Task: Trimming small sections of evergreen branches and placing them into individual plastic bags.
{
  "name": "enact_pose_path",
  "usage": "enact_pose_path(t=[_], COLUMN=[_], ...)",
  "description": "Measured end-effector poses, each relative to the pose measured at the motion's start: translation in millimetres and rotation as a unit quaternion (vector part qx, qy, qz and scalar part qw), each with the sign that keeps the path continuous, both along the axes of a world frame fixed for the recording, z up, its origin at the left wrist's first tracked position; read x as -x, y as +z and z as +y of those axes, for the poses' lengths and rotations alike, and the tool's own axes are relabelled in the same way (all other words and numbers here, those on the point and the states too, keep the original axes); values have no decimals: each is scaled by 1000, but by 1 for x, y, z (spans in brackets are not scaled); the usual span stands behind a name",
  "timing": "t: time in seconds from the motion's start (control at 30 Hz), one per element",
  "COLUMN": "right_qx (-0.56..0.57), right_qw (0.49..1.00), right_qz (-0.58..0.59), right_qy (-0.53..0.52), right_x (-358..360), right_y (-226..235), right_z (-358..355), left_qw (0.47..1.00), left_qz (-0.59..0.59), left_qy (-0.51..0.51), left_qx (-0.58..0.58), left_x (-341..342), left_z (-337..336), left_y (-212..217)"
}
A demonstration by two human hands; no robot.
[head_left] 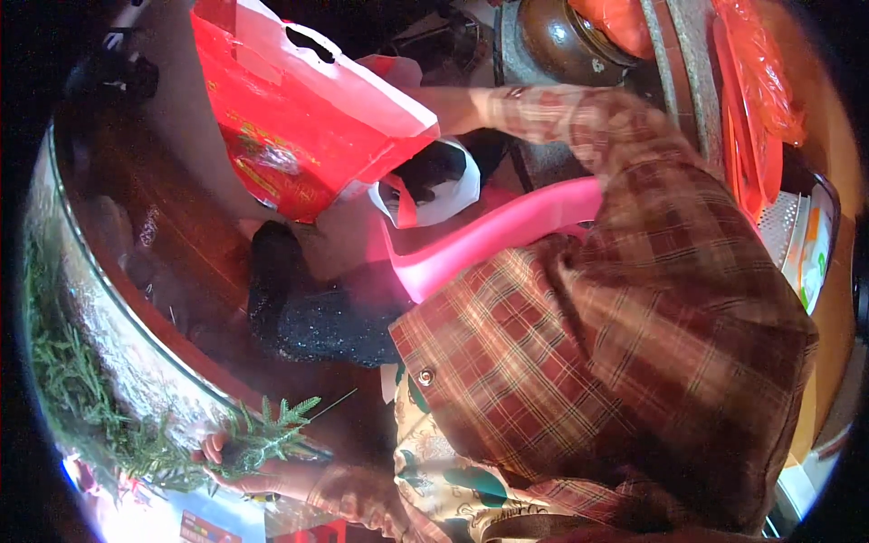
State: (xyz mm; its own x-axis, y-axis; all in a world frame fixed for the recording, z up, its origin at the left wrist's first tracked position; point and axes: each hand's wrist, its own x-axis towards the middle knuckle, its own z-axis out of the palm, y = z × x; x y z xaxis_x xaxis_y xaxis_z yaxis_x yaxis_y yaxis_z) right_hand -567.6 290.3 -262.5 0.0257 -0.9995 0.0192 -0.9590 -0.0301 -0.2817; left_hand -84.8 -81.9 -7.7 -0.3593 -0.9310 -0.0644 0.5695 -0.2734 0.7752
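Note:
My left hand is at the lower left, closed around a bunch of green feathery sprigs just past the rim of a big metal basin that holds more of the same greens. My right arm, in a plaid sleeve, reaches up to a red paper bag with a white inside. Only the wrist of my right hand shows; the fingers are hidden behind the bag's edge, so its grip cannot be seen.
A pink plastic seat lies below the bag, with a white plastic bag above it. A brown glazed jar stands at the top, orange plastic bags at the upper right. A black glittery thing lies on the dark wooden surface.

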Motion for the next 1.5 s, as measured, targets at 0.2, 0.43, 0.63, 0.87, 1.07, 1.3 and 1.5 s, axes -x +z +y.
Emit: enact_pose_path(t=[0.2, 0.43, 0.63, 0.87, 1.07, 1.3, 1.5], right_qx=[-42, -243, -131, 25, 96, 133, -172], right_qw=[963, 909, 977, 999, 969, 975, 946], right_qz=[-240, -295, -150, 26, 196, 162, 172], right_qy=[-118, -170, -76, 34, 114, 69, 213], right_x=[-31, -67, -70, -73, -74, -60, -8], right_y=[-57, 35, 38, 44, 66, 89, 42], right_z=[-36, -65, -85, -98, -110, -133, -89], left_qw=[1000, 1000, 1000, 999, 995, 996, 999], left_qz=[-18, -16, 8, 25, 73, 57, 20], left_qy=[11, 15, 0, -35, -63, -67, -32], left_qx=[8, 0, -29, -2, -9, -2, -26], left_x=[7, 6, -9, -11, 41, 54, 24], left_z=[11, 13, -4, -9, -22, -29, -13], left_y=[1, -1, -3, -3, -29, -19, -25])
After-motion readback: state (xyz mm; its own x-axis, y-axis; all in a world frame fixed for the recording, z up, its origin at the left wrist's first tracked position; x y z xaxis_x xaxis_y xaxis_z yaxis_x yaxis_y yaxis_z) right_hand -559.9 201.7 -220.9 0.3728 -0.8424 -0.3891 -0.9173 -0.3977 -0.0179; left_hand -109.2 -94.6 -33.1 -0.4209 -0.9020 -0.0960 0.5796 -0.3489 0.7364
